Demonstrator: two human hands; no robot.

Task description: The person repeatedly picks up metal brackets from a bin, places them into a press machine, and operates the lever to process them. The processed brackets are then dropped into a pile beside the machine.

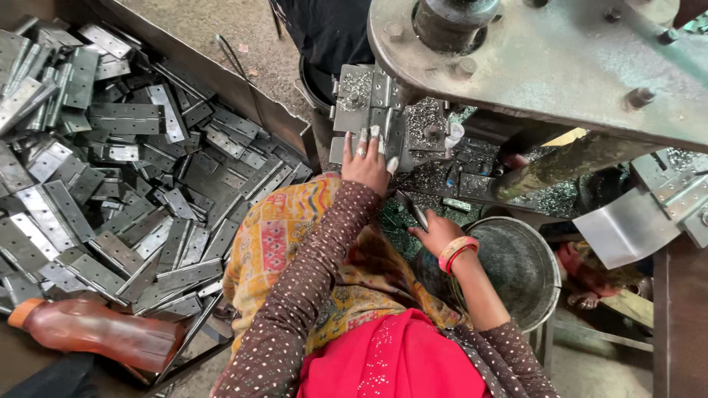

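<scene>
A flat steel hinge lay on the bed of the press just above the centre of the frame, directly beyond the left hand, whose spread fingers pressed down on its lower edge, flattened rather than clenched. One hinge sat there, opened out, its leaves dull grey with small round holes. The right hand rested lower, near the middle of the frame, loosely curled beside a thin pale metal piece (whether it gripped that piece I could not tell). Two bangles, red and pale, circled its wrist.

At lower right of centre stood one round metal bucket, grey and scuffed inside. The heavy press arm, one thick plate of worn greenish steel studded with bolts, filled the upper right. The left half of the frame held a low metal tray heaped with hinges, far too many to count, all flat, rectangular and shiny grey. One brownish plastic bottle with an orange cap lay on its side at lower left.
</scene>
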